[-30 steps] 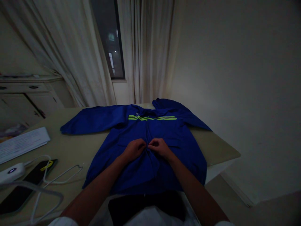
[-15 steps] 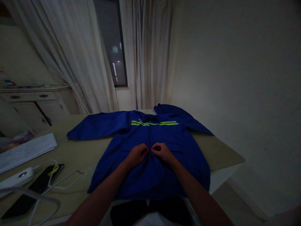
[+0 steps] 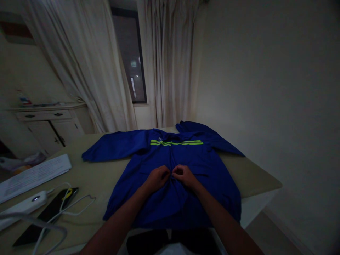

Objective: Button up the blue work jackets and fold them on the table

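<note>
A blue jacket (image 3: 148,209) with yellow-green chest stripes lies front up on the table, its collar at the far side. One sleeve stretches out to the left; the other bends back at the upper right. At the middle of the front, my left hand (image 3: 158,177) pinches the edge of the jacket's opening. Close beside it, my right hand (image 3: 184,175) pinches the facing edge, thumb and forefinger curled into a ring. The fingertips nearly meet. Whatever fastener lies between them is too dark and small to make out.
On the left of the table (image 3: 92,184) lie printed sheets (image 3: 37,175), a white power strip (image 3: 25,209) with a white cable (image 3: 79,209), and a black phone-like slab (image 3: 47,216). Behind stand curtains (image 3: 172,63) and a white cabinet (image 3: 50,131). A wall (image 3: 265,88) borders the right.
The view has shifted slightly, so everything sits a little lower and farther right. Both hands keep their pinch at the same part of the jacket front.
</note>
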